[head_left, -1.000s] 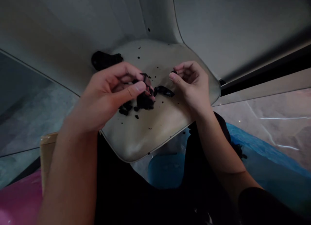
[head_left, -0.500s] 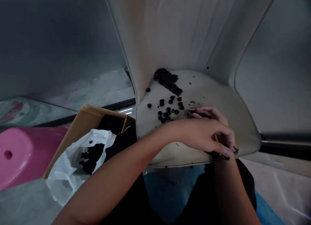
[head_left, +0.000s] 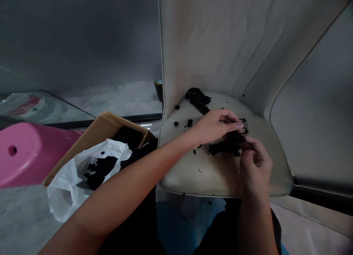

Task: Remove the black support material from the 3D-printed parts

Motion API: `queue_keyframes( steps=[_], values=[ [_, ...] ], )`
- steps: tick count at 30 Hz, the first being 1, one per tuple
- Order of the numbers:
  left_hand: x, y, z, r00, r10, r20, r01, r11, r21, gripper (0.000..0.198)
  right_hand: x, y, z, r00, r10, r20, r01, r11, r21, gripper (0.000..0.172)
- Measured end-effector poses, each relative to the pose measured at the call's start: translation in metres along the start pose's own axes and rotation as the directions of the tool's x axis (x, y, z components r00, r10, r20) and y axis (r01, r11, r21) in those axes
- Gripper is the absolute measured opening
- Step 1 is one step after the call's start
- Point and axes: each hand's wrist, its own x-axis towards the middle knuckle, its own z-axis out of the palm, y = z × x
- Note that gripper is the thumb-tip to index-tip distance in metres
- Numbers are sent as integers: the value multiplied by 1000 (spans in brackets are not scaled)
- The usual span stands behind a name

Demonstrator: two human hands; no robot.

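A ragged, floppy black sheet-like piece [head_left: 227,144] hangs between my hands, low over the pale chair seat [head_left: 204,183]. My left hand [head_left: 216,126] pinches its upper edge between thumb and fingers. Just below and to the right, my right hand [head_left: 256,159] has its fingers closed on the same piece's right edge. The material itself is too dark to make out. Small round black bits [head_left: 175,124] are scattered on the seat, some hidden behind my left hand and forearm. A crumpled black strip [head_left: 198,99] lies against the backrest.
Left of the chair stands a cardboard box [head_left: 103,121] with dark contents. A white plastic bag [head_left: 68,192] holding many black bits lies open against it. Beyond is a pink stool [head_left: 24,155]. The chair's backrest [head_left: 220,45] rises behind the seat.
My left hand has moved from over my right wrist to up and left, now pinching the black piece's top. My right hand's fingers have drawn down and right. The view has shifted slightly.
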Motion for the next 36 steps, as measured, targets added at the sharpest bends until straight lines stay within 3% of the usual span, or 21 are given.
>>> queue_keyframes(
  steps=[4, 8, 12, 18, 22, 25, 32, 36],
  values=[
    [-1, -2, 4, 1000, -20, -17, 20, 1000, -11, 14, -2, -19, 16, 967, 150, -206, -115, 978, 173, 39],
    [-3, -4, 5, 993, -112, 24, 112, 994, 15, 31, -1, -24, 20, 936, 204, -285, -143, 965, 222, 37],
    [-5, -6, 1, 989, -102, 109, 83, 982, 170, 39, -1, -24, 17, 949, 132, -285, -79, 979, 190, 28],
    [-4, -10, 3, 1000, 9, 18, -15, 952, 304, 55, 1, -19, 11, 961, -57, -269, 69, 997, 36, 16],
    [-7, -5, 9, 1000, -10, -6, 12, 920, 391, 57, 0, -17, 8, 956, -101, -276, 113, 993, 27, 32],
    [-8, -3, 11, 999, -36, 14, 26, 894, 447, 54, -2, -22, 8, 956, -121, -268, 121, 993, -16, 29],
    [-8, -2, 13, 999, -3, 52, -26, 839, 543, 55, 0, -27, 2, 966, 147, -211, -104, 974, 203, 24],
    [-9, -1, 14, 992, -23, 123, -49, 835, 548, 46, -1, -21, -9, 960, 264, -91, -215, 907, 362, 30]
  ],
)
